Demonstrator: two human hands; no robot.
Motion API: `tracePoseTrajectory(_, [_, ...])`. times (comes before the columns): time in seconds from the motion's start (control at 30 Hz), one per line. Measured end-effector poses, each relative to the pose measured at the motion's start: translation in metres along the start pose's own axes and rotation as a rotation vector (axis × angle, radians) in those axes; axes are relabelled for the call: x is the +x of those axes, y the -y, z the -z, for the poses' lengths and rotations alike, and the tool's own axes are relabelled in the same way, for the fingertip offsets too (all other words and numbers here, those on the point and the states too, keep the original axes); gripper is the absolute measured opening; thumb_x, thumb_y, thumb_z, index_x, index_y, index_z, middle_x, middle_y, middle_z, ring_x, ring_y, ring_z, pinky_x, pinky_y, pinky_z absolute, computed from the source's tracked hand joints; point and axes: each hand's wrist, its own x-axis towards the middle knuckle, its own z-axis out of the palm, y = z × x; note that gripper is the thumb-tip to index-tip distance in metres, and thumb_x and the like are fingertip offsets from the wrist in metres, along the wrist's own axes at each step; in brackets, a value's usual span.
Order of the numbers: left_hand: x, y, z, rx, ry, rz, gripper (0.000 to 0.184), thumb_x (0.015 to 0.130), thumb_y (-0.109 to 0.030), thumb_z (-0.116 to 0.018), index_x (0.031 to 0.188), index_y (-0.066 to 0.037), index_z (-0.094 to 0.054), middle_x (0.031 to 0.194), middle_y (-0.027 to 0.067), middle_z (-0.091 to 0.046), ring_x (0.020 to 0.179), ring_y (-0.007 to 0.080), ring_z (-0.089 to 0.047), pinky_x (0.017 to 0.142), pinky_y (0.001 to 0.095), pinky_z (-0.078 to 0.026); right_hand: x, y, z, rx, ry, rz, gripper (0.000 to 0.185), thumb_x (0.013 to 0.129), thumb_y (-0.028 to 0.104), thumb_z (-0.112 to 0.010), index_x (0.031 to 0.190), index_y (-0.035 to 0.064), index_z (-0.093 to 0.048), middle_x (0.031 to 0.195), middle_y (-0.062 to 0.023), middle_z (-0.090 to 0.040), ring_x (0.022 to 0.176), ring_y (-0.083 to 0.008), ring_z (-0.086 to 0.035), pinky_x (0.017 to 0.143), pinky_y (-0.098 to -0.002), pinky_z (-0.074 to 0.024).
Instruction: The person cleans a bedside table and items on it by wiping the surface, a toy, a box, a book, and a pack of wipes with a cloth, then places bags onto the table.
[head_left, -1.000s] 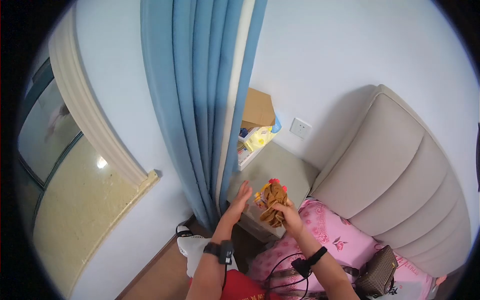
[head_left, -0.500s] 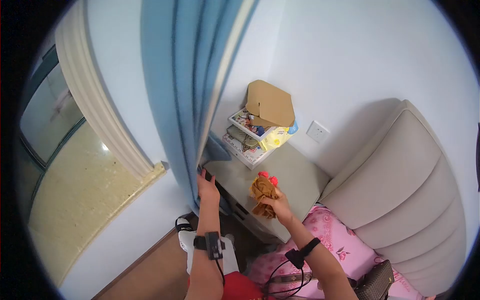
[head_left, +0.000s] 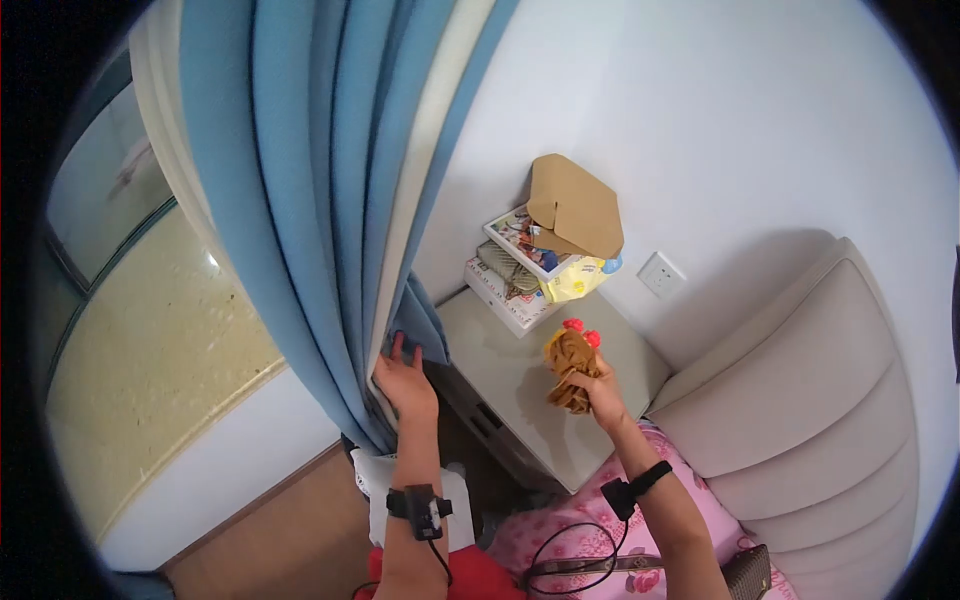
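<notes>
My left hand is at the edge of the blue curtain, fingers spread and pressed against the fabric near the nightstand. The curtain hangs in folds and has a cream strip along its edge. Above the nightstand, my right hand grips a brown crumpled bundle with yellow and pinkish-red bits at its top. Its exact kind does not show clearly. Both wrists wear black straps with cables.
At the back of the nightstand, a brown cardboard piece tops a white box and a yellow packet. A padded headboard, pink floral bedding and a patterned bag are at right. A wall socket sits behind.
The curtain has swung out and fills more of the left side, with my left hand against it. My right hand still holds the brown bundle, now slightly farther right and higher in view.
</notes>
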Motion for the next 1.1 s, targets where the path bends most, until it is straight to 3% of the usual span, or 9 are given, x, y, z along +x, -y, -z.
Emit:
tracePoseTrajectory(0.2, [-0.006, 0.015, 0.002, 0.09, -0.022, -0.054, 0.065, 0.095, -0.049, -0.048, 0.148, -0.016, -0.028, 0.151, 0.0039, -0.028, 0.13, 0.0271, -0.042, 0.106, 0.0534, -0.027, 0.019, -0.01, -0.062, -0.079, 0.108, -0.028, 0.045, 0.078, -0.002, -0.068, 0.122, 0.0023, -0.06, 0.112, -0.0045, -0.065, 0.1, -0.0166, -0.063, 0.089, -0.031, -0.0504])
tracePoseTrajectory(0.33, [0.002, 0.029, 0.017, 0.14, 0.012, -0.061, 0.06, 0.098, -0.049, -0.045, 0.147, -0.017, -0.03, 0.149, 0.0025, -0.032, 0.125, 0.026, -0.046, 0.106, 0.0533, -0.031, 0.02, -0.004, -0.081, 0.0, 0.024, -0.008, 0.044, 0.078, -0.001, -0.069, 0.121, 0.0027, -0.06, 0.108, -0.0059, -0.066, 0.096, -0.0164, -0.064, 0.085, -0.0313, -0.0518])
tracePoseTrajectory(0.6, [-0.019, 0.029, -0.002, 0.027, 0.061, 0.036, 0.052, 0.101, -0.043, -0.043, 0.144, -0.015, -0.032, 0.145, 0.001, -0.038, 0.112, 0.0238, -0.054, 0.103, 0.0484, -0.04, 0.012, -0.006, 0.023, 0.065, -0.3, 0.098, 0.041, 0.08, -0.003, -0.062, 0.121, 0.0026, -0.058, 0.107, -0.0075, -0.067, 0.092, -0.0192, -0.066, 0.079, -0.0322, -0.0546])
tracePoseTrajectory(0.7, [-0.023, 0.031, -0.01, -0.053, 0.01, 0.092, 0.039, 0.1, -0.032, -0.046, 0.131, -0.01, -0.049, 0.129, 0.0049, -0.055, 0.108, 0.0215, -0.057, 0.096, 0.0423, -0.046, 0.011, 0.007, 0.064, 0.069, -0.347, 0.14, 0.04, 0.082, -0.004, -0.058, 0.121, 0.0017, -0.057, 0.107, -0.0081, -0.067, 0.093, -0.0215, -0.066, 0.079, -0.0349, -0.0562])
tracePoseTrajectory(0.8, [-0.024, 0.035, -0.013, -0.071, 0.015, 0.119, 0.038, 0.101, -0.032, -0.045, 0.131, -0.009, -0.049, 0.129, 0.0052, -0.055, 0.106, 0.0217, -0.058, 0.093, 0.0407, -0.048, 0.016, 0.001, 0.106, 0.072, -0.38, 0.124, 0.047, 0.084, -0.004, -0.053, 0.13, 0.002, -0.05, 0.112, -0.0138, -0.064, 0.097, -0.0284, -0.067, 0.084, -0.0412, -0.0575])
tracePoseTrajectory(0.9, [-0.015, 0.05, 0.001, -0.042, 0.14, 0.125, 0.05, 0.102, -0.041, -0.043, 0.143, -0.014, -0.035, 0.144, 0.002, -0.04, 0.107, 0.0239, -0.057, 0.093, 0.0445, -0.046, 0.013, -0.009, 0.123, 0.134, -0.385, 0.118, 0.046, 0.086, -0.003, -0.052, 0.131, 0.0023, -0.049, 0.111, -0.0124, -0.065, 0.097, -0.0284, -0.067, 0.084, -0.0412, -0.0574])
tracePoseTrajectory(1.1, [-0.019, 0.04, -0.006, -0.044, 0.14, 0.137, 0.051, 0.101, -0.042, -0.043, 0.144, -0.015, -0.035, 0.145, 0.0031, -0.039, 0.108, 0.0266, -0.057, 0.095, 0.0454, -0.046, 0.009, -0.02, 0.133, 0.071, -0.472, 0.123, 0.041, 0.086, -0.002, -0.056, 0.126, 0.0024, -0.051, 0.112, -0.012, -0.064, 0.099, -0.0262, -0.066, 0.084, -0.039, -0.0579])
